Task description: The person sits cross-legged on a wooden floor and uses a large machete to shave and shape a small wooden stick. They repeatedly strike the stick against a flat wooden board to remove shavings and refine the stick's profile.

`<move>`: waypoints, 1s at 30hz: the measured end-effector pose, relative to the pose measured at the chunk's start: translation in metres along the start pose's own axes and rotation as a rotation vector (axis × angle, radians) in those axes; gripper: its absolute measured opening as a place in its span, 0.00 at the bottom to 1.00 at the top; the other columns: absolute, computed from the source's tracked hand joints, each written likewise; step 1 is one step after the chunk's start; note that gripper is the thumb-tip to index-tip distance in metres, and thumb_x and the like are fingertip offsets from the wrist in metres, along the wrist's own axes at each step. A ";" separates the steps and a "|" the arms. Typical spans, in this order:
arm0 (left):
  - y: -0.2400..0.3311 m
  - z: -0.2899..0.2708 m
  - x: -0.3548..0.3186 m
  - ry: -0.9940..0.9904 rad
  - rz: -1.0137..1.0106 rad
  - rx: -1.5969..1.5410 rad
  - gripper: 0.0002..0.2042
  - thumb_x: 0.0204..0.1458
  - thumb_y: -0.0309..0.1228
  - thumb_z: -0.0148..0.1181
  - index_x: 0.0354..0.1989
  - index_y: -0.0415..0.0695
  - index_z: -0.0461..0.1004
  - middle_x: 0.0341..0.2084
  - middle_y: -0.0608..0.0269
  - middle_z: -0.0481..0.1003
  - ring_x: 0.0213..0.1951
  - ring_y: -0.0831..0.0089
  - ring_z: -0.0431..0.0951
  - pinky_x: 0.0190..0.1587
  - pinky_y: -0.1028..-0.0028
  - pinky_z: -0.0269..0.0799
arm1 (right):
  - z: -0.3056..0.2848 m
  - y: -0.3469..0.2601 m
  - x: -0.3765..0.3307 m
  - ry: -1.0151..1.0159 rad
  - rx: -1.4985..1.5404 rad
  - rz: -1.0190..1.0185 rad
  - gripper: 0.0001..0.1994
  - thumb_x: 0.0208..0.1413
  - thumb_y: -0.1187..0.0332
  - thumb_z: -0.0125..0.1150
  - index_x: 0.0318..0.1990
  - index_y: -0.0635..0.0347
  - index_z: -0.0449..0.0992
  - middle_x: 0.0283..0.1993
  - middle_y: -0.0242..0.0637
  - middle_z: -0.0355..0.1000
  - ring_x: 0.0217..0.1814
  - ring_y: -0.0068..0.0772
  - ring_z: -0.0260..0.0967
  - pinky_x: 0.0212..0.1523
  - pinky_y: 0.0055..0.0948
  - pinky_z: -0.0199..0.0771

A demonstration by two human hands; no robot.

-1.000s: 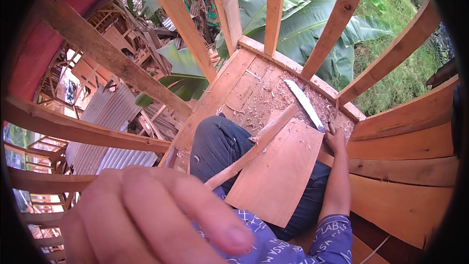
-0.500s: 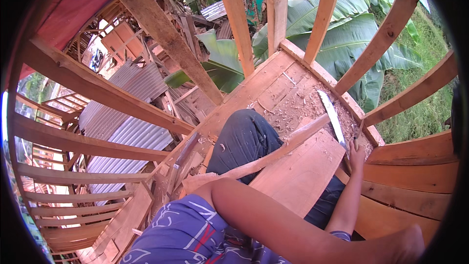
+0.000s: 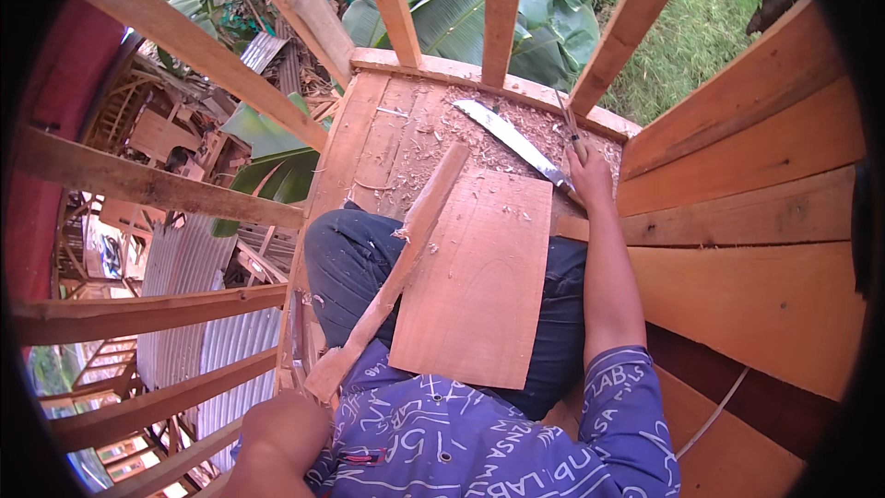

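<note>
My right hand [image 3: 590,173] is at the end of my outstretched arm, its fingers closed round the wooden handle of a thin-bladed knife [image 3: 578,144], whose blade points away from me. Beside it a machete [image 3: 507,136] lies on shaving-covered planks, dark handle toward my arm. Across my lap rests a flat wooden board [image 3: 479,281]. A long, roughly shaped wooden stick [image 3: 392,286] lies along the board's left side, its wider end by my left arm. My left arm is bent at the lower left; the left hand is out of view.
Wood shavings [image 3: 461,120] litter the plank floor [image 3: 369,129]. Upright wooden posts [image 3: 502,18] stand round the edge, with banana leaves [image 3: 452,9] beyond. A plank wall [image 3: 737,277] rises at right. Corrugated metal sheets [image 3: 189,263] lie lower down outside, at left.
My view has turned to the right. My left arm, which crossed my body, is now bent at the lower left. The right hand still holds the knife; the machete stays on the planks.
</note>
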State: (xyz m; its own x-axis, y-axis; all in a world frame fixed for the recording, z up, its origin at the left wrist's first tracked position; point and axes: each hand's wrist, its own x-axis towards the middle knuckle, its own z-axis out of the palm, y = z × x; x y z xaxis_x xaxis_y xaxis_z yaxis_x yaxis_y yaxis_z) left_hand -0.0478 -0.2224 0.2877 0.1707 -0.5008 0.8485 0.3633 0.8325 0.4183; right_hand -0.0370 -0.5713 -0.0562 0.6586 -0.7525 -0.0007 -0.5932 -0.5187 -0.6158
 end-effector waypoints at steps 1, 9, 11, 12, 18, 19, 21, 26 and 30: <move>0.006 -0.011 -0.007 -0.028 0.072 -0.105 0.22 0.49 0.44 0.52 0.46 0.40 0.61 0.45 0.62 0.60 0.48 0.68 0.55 0.55 0.69 0.57 | -0.011 0.025 -0.002 -0.002 -0.044 0.076 0.22 0.54 0.49 0.55 0.48 0.55 0.75 0.39 0.55 0.75 0.44 0.58 0.72 0.45 0.48 0.70; 0.078 -0.020 -0.165 0.531 -1.238 1.781 0.33 0.39 0.25 0.60 0.59 0.38 0.60 0.54 0.46 0.65 0.59 0.51 0.64 0.64 0.57 0.52 | -0.020 -0.021 -0.016 0.103 0.116 -0.084 0.18 0.57 0.52 0.53 0.42 0.58 0.73 0.32 0.52 0.75 0.37 0.58 0.73 0.38 0.47 0.70; 0.071 -0.001 -0.230 0.584 -1.548 1.789 0.40 0.34 0.26 0.61 0.62 0.36 0.54 0.56 0.42 0.61 0.60 0.48 0.59 0.63 0.59 0.53 | -0.021 -0.037 -0.022 0.122 0.181 -0.121 0.16 0.58 0.55 0.54 0.42 0.59 0.71 0.30 0.51 0.75 0.35 0.57 0.73 0.36 0.46 0.71; 0.067 0.010 -0.257 0.670 -1.636 1.714 0.43 0.33 0.27 0.61 0.63 0.36 0.50 0.56 0.40 0.60 0.60 0.46 0.59 0.63 0.58 0.53 | -0.019 -0.042 -0.024 0.173 0.252 -0.190 0.12 0.56 0.63 0.58 0.42 0.59 0.67 0.26 0.46 0.74 0.29 0.47 0.75 0.31 0.39 0.71; 0.054 0.018 -0.325 0.746 -1.744 1.671 0.39 0.32 0.27 0.60 0.59 0.34 0.54 0.47 0.39 0.66 0.53 0.43 0.65 0.56 0.58 0.60 | -0.038 -0.077 -0.061 0.110 0.449 -0.310 0.14 0.51 0.73 0.63 0.41 0.58 0.63 0.18 0.33 0.66 0.18 0.20 0.63 0.21 0.24 0.63; 0.056 0.016 -0.330 0.788 -1.745 1.643 0.38 0.33 0.27 0.60 0.58 0.33 0.54 0.46 0.39 0.66 0.52 0.43 0.66 0.56 0.58 0.61 | -0.043 -0.094 -0.077 0.067 0.421 -0.320 0.13 0.50 0.73 0.64 0.39 0.58 0.65 0.17 0.33 0.65 0.18 0.20 0.61 0.21 0.23 0.62; 0.063 0.014 -0.332 0.852 -1.770 1.584 0.34 0.33 0.27 0.60 0.53 0.35 0.56 0.41 0.38 0.68 0.47 0.42 0.69 0.51 0.57 0.64 | -0.043 -0.128 -0.111 -0.025 0.350 -0.423 0.11 0.48 0.69 0.66 0.36 0.58 0.69 0.17 0.33 0.65 0.17 0.23 0.61 0.20 0.24 0.61; 0.073 -0.006 -0.321 0.870 -1.830 1.288 0.26 0.34 0.28 0.60 0.43 0.41 0.57 0.31 0.41 0.70 0.37 0.41 0.73 0.41 0.56 0.67 | -0.028 -0.166 -0.167 -0.178 0.193 -0.801 0.15 0.47 0.56 0.67 0.27 0.57 0.71 0.19 0.34 0.65 0.21 0.34 0.67 0.22 0.31 0.64; 0.077 -0.012 -0.327 0.870 -1.709 1.197 0.24 0.33 0.28 0.59 0.41 0.42 0.56 0.28 0.44 0.69 0.34 0.41 0.73 0.38 0.57 0.67 | -0.017 -0.175 -0.193 -0.350 0.027 -0.812 0.18 0.47 0.53 0.66 0.24 0.56 0.69 0.19 0.34 0.62 0.21 0.36 0.67 0.23 0.33 0.66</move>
State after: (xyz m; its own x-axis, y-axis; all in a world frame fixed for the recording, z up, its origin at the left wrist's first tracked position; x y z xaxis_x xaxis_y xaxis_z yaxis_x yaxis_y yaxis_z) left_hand -0.0649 0.0029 0.0381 0.7508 -0.3447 -0.5634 0.0750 -0.8030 0.5913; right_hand -0.0682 -0.3418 0.0648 0.9783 0.0138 0.2070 0.1279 -0.8258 -0.5493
